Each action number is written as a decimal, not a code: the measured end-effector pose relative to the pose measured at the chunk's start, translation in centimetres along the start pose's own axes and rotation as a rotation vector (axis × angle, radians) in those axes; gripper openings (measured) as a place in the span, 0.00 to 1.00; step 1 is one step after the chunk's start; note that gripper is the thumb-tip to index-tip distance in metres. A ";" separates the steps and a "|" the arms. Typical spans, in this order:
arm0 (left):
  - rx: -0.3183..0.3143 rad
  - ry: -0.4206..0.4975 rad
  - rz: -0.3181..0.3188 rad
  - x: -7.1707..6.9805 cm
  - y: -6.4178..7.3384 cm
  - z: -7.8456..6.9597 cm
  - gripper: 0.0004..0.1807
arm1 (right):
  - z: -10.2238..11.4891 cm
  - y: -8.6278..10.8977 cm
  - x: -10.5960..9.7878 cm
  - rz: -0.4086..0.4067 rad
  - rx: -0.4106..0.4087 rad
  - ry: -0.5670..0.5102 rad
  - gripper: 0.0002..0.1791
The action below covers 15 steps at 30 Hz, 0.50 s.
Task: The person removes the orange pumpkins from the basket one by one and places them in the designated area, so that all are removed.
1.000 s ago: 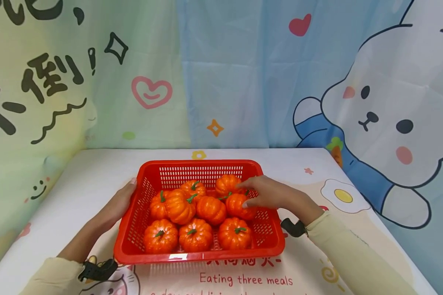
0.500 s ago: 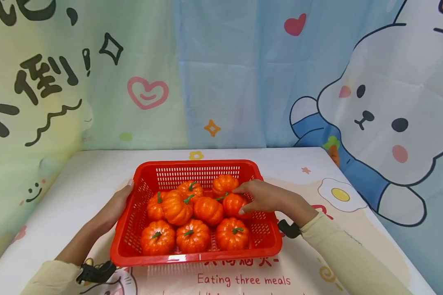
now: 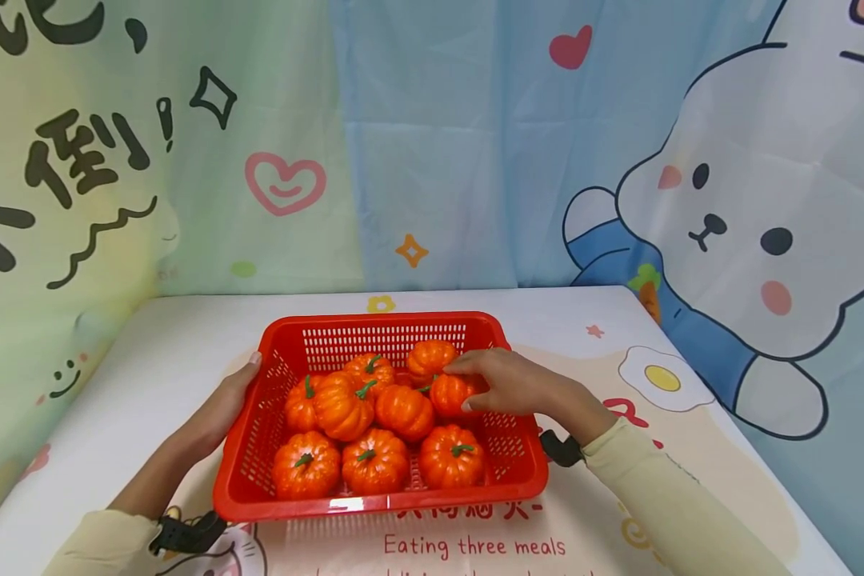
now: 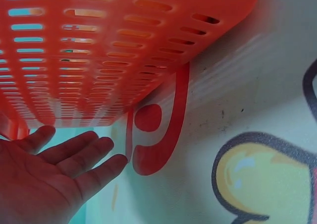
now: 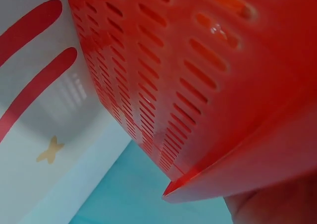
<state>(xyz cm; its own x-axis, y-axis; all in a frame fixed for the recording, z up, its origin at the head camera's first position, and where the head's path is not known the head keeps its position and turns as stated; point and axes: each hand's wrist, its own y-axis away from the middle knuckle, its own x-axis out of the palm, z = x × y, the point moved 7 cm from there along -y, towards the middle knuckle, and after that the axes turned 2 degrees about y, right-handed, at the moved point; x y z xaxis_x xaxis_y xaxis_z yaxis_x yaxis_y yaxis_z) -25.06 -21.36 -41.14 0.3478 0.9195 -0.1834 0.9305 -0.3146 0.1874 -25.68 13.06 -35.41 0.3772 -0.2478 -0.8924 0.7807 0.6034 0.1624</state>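
Observation:
A red slotted plastic basket (image 3: pixel 346 504) holds several small orange artificial pumpkins (image 3: pixel 451 466) with green stems. My left hand (image 3: pixel 225 404) lies along the outside of its left wall. In the left wrist view that hand (image 4: pixel 54 172) has its fingers extended and spread, fingertips beside the basket wall (image 4: pixel 99 50). Over the right rim reaches my right hand (image 3: pixel 500 380), thumb and fingers around a pumpkin (image 3: pixel 450 395) near the right side; the hand covers part of it. In the right wrist view only a bit of the hand (image 5: pixel 277 206) shows below the basket rim (image 5: pixel 237 184).
The basket stands on a table covered with a printed cloth (image 3: pixel 475 552) bearing lettering and cartoon drawings. Behind and at the sides hangs a cartoon-printed curtain (image 3: pixel 432 144). Another pumpkin (image 3: pixel 432 358) sits at the back, right by the right fingertips.
The right hand and its pumpkin have shifted slightly left inside the basket. The whole scene also drifts a little left in the head view. The left hand stays at the basket's side.

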 end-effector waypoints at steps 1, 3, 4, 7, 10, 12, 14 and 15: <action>-0.006 0.004 0.000 0.0 0.0 0.1 0.42 | 0.0 0.0 -0.1 -0.003 -0.004 -0.007 0.31; -0.015 0.007 0.000 0.0 -0.1 0.2 0.42 | 0.0 0.1 -0.1 -0.007 -0.006 -0.024 0.31; -0.022 0.008 0.000 0.1 -0.1 0.2 0.42 | 0.0 0.1 -0.2 -0.008 -0.007 -0.036 0.30; -0.042 0.013 -0.004 0.2 -0.1 0.5 0.42 | 0.0 0.2 -0.4 -0.015 -0.022 -0.068 0.30; -0.049 0.013 -0.003 0.3 0.0 0.5 0.42 | -0.1 0.4 -0.7 -0.027 -0.044 -0.107 0.30; -0.048 0.008 -0.004 0.2 0.0 0.4 0.42 | -0.2 0.5 -0.9 -0.045 -0.065 -0.128 0.31; -0.050 0.006 -0.005 0.2 0.0 0.3 0.42 | -0.3 0.7 -1.2 -0.069 -0.082 -0.136 0.32; -0.049 0.004 -0.003 0.2 0.0 0.3 0.42 | -0.4 0.8 -1.3 -0.083 -0.091 -0.139 0.32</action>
<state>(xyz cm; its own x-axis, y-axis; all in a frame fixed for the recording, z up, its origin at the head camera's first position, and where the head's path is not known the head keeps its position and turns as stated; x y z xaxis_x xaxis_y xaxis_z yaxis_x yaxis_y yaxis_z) -24.98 -21.23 -41.43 0.3443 0.9215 -0.1799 0.9249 -0.2999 0.2339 -25.73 14.18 -34.25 0.3834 -0.3985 -0.8332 0.7664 0.6407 0.0461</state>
